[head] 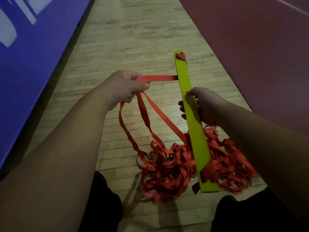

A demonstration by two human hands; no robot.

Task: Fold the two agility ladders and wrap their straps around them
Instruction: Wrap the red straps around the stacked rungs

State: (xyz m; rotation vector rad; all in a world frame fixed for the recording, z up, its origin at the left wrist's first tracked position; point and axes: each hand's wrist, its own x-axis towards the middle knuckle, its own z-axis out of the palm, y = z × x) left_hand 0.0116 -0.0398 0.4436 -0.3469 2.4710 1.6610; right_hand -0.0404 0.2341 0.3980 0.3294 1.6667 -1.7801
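The left hand (123,87) curls fingers and thumb round a flat red webbing strap (157,78), which runs taut and level from the fist to the left edge of a long, flat yellow-green bar (194,129) of the agility ladder. The right hand (206,106) grips that bar near its middle, thumb on the top face and fingertips showing past the left edge. Further loops of strap hang from under the left fist to a loose red heap of webbing (167,169) spread under and on both sides of the bar's near end. Beneath the bar lies a pale wooden strip floor (133,39). Left of the bar, well apart, stands a blue padded surface (33,56) with white markings. To the right of the bar is a dark red floor area (250,39). The bar's long axis runs away from the person, its far end leaning slightly left and carrying a red knot.
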